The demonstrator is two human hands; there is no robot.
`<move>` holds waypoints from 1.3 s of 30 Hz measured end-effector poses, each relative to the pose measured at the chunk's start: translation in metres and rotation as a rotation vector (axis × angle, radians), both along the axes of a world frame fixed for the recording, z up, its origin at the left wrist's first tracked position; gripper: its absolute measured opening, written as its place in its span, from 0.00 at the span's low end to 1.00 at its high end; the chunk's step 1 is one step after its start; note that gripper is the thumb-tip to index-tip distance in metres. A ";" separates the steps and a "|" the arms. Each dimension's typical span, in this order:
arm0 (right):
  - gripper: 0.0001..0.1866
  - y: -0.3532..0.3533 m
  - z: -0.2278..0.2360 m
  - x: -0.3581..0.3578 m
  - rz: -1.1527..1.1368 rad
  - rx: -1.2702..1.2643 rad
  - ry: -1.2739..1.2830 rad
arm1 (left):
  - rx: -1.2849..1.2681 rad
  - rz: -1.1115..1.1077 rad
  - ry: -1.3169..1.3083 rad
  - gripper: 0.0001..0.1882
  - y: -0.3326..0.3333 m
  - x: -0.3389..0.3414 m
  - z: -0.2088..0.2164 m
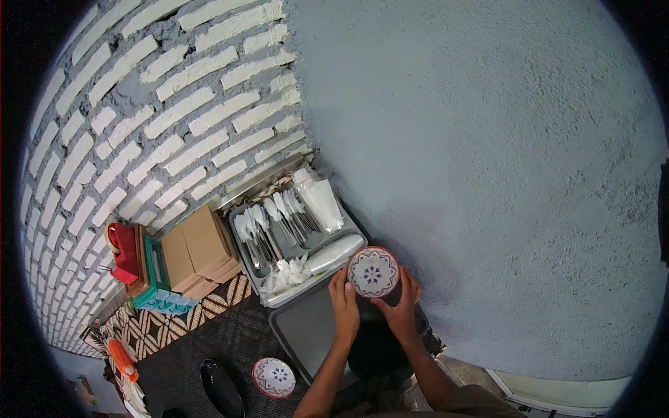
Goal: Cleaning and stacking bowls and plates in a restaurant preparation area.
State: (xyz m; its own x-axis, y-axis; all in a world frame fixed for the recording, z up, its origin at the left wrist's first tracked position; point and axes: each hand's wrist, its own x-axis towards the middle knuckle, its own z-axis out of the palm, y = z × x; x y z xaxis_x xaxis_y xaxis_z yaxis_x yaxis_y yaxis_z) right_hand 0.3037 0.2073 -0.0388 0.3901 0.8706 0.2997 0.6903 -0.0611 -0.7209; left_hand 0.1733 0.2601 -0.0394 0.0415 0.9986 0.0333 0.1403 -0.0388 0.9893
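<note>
A round bowl, white inside with a blue flower pattern and a reddish rim, is held level between both hands. My left hand grips its left side, and my right hand curves around its right side. Beneath them lies a dark grey tray, partly covered by my forearms. A second bowl with a like pattern stands left of that tray. Whether more bowls are stacked under the held one, I cannot tell.
Behind the hands, a grey cutlery tray holds several wrapped cutlery sets and plastic packets. Cardboard boxes, a teal basket and a red tape dispenser stand left. A black oval dish is near the front. A grey wall rises at right.
</note>
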 end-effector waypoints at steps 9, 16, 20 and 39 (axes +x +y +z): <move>0.47 -0.004 0.016 -0.021 -0.020 0.063 -0.010 | -0.023 0.118 0.024 0.21 -0.024 -0.038 0.019; 0.10 -0.033 0.022 -0.092 0.371 -0.014 0.333 | -0.028 0.531 -0.119 0.09 -0.109 -0.135 0.039; 0.10 -0.049 0.015 -0.155 0.691 -0.244 0.415 | 0.083 0.885 -0.026 0.07 -0.164 -0.187 0.022; 0.28 -0.106 0.017 -0.175 0.734 -0.368 0.794 | -0.095 0.127 -1.471 0.28 -0.185 -0.173 -0.004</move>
State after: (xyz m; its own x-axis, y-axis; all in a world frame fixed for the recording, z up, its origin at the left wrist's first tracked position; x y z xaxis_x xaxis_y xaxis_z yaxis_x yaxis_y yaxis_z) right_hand 0.1288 0.1015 -0.0221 -0.2836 0.9508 -0.1247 0.0035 -0.1291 -0.9916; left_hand 0.0001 0.0755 -0.0433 -0.0561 0.9937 -0.0971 -0.9702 -0.0313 0.2402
